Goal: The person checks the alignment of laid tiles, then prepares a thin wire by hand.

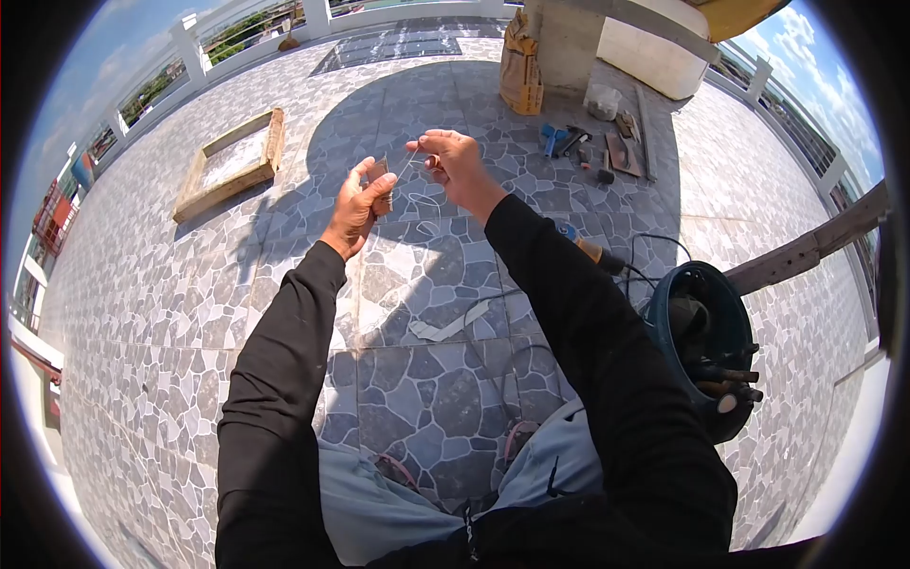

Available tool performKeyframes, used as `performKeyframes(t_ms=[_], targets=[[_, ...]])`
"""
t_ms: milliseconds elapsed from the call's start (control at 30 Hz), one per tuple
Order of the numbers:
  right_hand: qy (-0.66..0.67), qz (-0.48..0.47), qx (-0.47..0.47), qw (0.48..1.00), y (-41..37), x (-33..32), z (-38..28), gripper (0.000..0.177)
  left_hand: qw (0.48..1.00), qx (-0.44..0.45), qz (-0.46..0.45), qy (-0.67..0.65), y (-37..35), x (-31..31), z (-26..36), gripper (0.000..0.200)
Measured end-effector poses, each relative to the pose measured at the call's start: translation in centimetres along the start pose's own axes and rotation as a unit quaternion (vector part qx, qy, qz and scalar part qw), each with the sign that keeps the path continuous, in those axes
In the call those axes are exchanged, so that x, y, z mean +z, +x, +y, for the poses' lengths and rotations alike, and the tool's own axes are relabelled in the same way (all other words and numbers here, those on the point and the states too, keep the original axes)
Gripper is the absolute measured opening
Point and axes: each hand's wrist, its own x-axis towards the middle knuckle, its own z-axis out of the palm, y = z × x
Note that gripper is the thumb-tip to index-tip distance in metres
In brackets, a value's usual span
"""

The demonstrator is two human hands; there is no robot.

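My left hand (353,207) is closed on a small brown block (380,187) with string wound round it. To its right and slightly higher, my right hand (453,169) pinches the thin pale string (408,167), which runs taut between the two hands. Loose loops of the string (425,200) hang below my right hand, over the patterned stone-look floor (417,389). Both hands are held in front of me, apart from each other.
A wooden frame (227,161) lies at the left. Ahead are a paper sack (522,71), a concrete pillar (567,47) and scattered tools (569,142). At the right, a dark bucket (706,332) holds tools beside a wooden beam (806,242); a corded power tool (592,251) lies nearby.
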Motion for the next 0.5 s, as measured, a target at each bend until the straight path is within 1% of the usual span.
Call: performKeyframes(t_ms=[33,67,100,133,167,233,267,333,367,433,467,500], targets=[[0.028,-0.037,0.024,0.999,0.5,-0.8,-0.2,0.010,0.998,0.006,0.006,0.055,-0.3,0.4,0.6,0.070],[0.027,-0.037,0.026,0.999,0.9,-1.3,-0.2,0.010,0.994,0.012,0.012,0.110,-0.4,0.6,1.0,0.071],[0.003,-0.027,0.070,0.997,1.2,-1.6,-0.2,0.010,0.990,0.026,0.004,0.138,-0.4,0.5,1.3,0.078],[-0.021,-0.017,0.115,0.993,1.3,-1.9,-0.3,0.011,0.990,0.025,0.006,0.136,-0.3,0.5,1.4,0.078],[-0.022,-0.017,0.119,0.992,1.5,-2.4,-0.3,0.011,0.982,0.053,0.015,0.180,-0.3,0.5,1.5,0.080],[-0.127,-0.052,0.173,0.975,1.1,-2.4,-1.0,0.010,0.959,0.102,0.028,0.264,-0.5,0.9,1.6,0.089],[-0.129,-0.053,0.176,0.974,0.9,-2.3,-1.1,0.010,0.959,0.100,0.031,0.262,-0.6,1.0,1.8,0.089],[-0.268,-0.072,0.084,0.957,0.3,-1.7,-1.3,0.015,0.946,0.100,0.039,0.307,-0.8,1.1,2.0,0.093],[-0.270,-0.075,0.085,0.956,0.1,-1.5,-1.7,0.015,0.941,0.095,0.046,0.320,-0.6,0.8,2.0,0.095],[-0.402,-0.120,0.028,0.907,-0.3,-1.3,-2.6,0.019,0.938,0.105,0.058,0.326,-0.1,0.2,1.5,0.095],[-0.403,-0.121,0.028,0.907,-0.4,-1.0,-2.9,0.019,0.934,0.114,0.066,0.333,0.2,0.0,1.3,0.096],[-0.438,-0.135,-0.005,0.889,-0.4,-0.9,-3.0,0.020,0.934,0.115,0.067,0.332,0.3,0.0,1.3,0.096]])
